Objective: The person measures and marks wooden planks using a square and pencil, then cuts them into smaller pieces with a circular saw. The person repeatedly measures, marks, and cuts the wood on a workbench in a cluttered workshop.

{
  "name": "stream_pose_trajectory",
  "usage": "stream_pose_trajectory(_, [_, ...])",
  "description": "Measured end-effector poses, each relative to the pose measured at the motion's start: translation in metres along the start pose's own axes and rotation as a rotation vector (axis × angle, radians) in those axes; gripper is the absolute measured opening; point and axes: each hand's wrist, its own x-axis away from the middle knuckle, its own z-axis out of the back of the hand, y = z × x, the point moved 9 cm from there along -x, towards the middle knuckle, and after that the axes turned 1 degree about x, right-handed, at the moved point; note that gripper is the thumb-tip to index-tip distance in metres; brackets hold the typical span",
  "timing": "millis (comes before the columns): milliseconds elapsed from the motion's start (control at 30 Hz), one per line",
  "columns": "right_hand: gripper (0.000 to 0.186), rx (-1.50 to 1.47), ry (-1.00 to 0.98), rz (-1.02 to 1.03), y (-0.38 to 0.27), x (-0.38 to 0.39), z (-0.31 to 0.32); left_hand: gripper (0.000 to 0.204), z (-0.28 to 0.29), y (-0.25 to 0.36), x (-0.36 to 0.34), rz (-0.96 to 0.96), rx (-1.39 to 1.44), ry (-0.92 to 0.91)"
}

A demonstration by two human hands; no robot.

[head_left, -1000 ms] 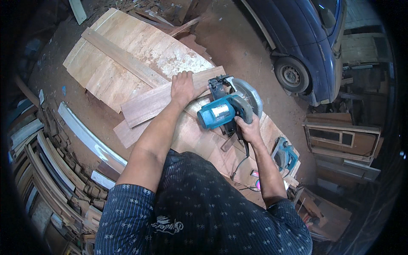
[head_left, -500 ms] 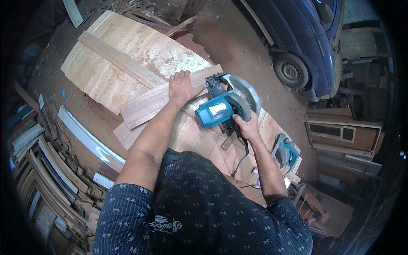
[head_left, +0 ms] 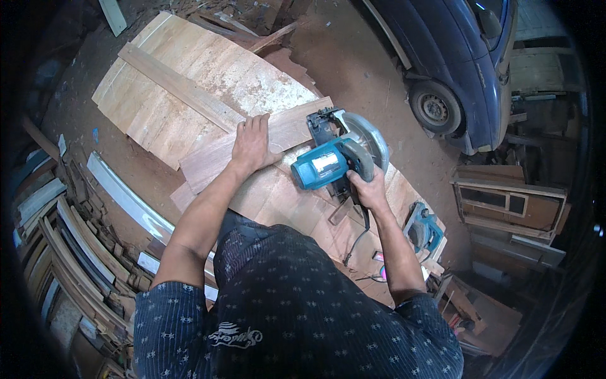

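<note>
A teal circular saw (head_left: 314, 165) with a metal blade guard sits at the right end of a pale wooden board (head_left: 211, 163). My right hand (head_left: 371, 189) is wrapped round its dark rear handle; part of the fingers is hidden behind the grip. Left of the saw, my left hand (head_left: 252, 145) lies on the board, fingers stretched toward its far edge and thumb spread toward the saw. Beneath is a large plywood-topped surface (head_left: 183, 47) dusted with sawdust. The saw's dark cord (head_left: 360, 237) runs down by my right forearm.
A second teal power saw (head_left: 424, 230) rests at the surface's right end. One long plank (head_left: 170, 82) lies across the far left part. Stacked wood strips (head_left: 76, 252) fill the left side. A blue car (head_left: 454, 69) stands far right, above wooden frames (head_left: 511, 202).
My left hand has slid a little left along the board, away from the saw. My right hand and the saw have barely moved.
</note>
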Motion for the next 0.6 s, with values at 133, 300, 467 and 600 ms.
stream_pose_trajectory(133, [0.036,0.000,0.005,0.007,-0.001,-0.002,0.001,0.110,0.002,0.000,-0.001,-0.016,0.027,0.015])
stream_pose_trajectory(300, [0.036,0.008,-0.025,-0.044,0.008,-0.007,0.000,0.109,0.003,-0.001,0.000,-0.019,0.041,0.045])
stream_pose_trajectory(467, [0.033,-0.018,-0.036,-0.057,0.008,-0.010,-0.004,0.108,0.004,-0.001,0.000,-0.042,0.039,0.072])
stream_pose_trajectory(600, [0.033,-0.016,-0.050,-0.103,0.013,-0.013,-0.004,0.107,0.004,0.000,0.000,-0.030,0.035,0.046])
